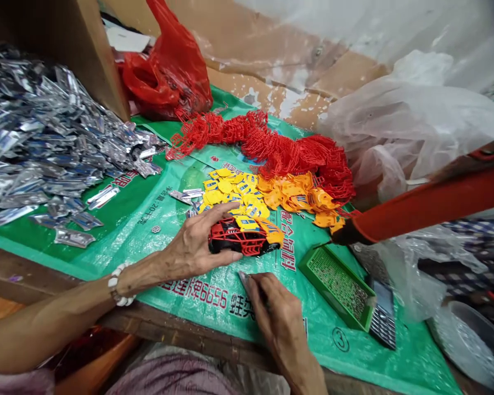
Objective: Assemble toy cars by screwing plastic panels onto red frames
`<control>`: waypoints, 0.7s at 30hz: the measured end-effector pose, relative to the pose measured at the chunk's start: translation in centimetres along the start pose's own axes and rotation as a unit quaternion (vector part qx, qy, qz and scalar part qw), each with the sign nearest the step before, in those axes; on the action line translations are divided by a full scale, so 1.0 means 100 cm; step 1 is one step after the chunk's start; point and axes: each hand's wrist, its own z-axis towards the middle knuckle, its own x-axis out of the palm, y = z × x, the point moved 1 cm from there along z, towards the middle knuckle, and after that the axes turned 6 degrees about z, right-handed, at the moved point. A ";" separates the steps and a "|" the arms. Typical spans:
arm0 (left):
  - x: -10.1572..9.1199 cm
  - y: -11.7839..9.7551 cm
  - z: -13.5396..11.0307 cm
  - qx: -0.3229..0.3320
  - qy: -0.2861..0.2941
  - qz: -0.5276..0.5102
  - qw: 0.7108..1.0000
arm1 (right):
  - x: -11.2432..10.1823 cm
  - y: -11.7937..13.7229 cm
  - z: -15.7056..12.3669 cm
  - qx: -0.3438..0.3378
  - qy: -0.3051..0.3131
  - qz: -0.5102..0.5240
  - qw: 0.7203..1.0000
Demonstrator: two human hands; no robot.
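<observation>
Closest to the person, the right hand (278, 315) rests on the green woven plastic sheet (148, 219) that covers the wooden table (181, 329). Its fingers are curled tight around a thin grey tool (243, 278). Only the tip sticks out, and it points up at the toy car, so it looks ready to poke or turn something there.

Just past it, the left hand (195, 247), with a white bead bracelet (117, 285) on the wrist, holds a small toy car (242, 237) that has a red cage frame, a yellow top and a black end. The thumb is under the near side and the fingers go over the back. The toy car lies on the sheet in the middle of the table, and the grip seems to keep it from sliding.

To the right sits a flat green plastic tray (333, 277) full of tiny grey bits, close enough to reach easily. A dark push-button phone (383, 315) leans at its corner. A long red pole (428, 206) crosses above them.

Behind the car lie a heap of yellow plastic tops (234, 189) and a heap of orange ones (300, 195). Farther back is a pile of red plastic cage frames (280, 145). Each kind is kept in its own pile.

On the far left is a big spread of shiny silver foil packets (45, 148). At the back are a crumpled red plastic bag (168, 71) and a cloudy clear plastic bag (407, 120).
</observation>
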 end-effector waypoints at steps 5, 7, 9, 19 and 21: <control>0.013 -0.003 -0.006 -0.049 0.047 -0.024 0.997 | -0.035 0.002 -0.022 0.234 -0.082 0.143 0.958; 0.022 -0.003 -0.008 -0.052 0.087 -0.038 0.994 | -0.044 0.001 -0.029 0.307 -0.127 0.244 0.911; 0.032 -0.003 -0.009 -0.054 0.134 -0.052 0.988 | -0.048 0.000 -0.033 0.323 -0.162 0.315 0.878; 0.039 -0.017 -0.005 -0.060 0.205 0.026 0.977 | -0.049 -0.004 -0.028 0.264 -0.264 0.366 0.852; 0.039 -0.017 -0.002 -0.067 0.212 0.029 0.975 | -0.048 0.000 -0.026 0.187 -0.301 0.259 0.899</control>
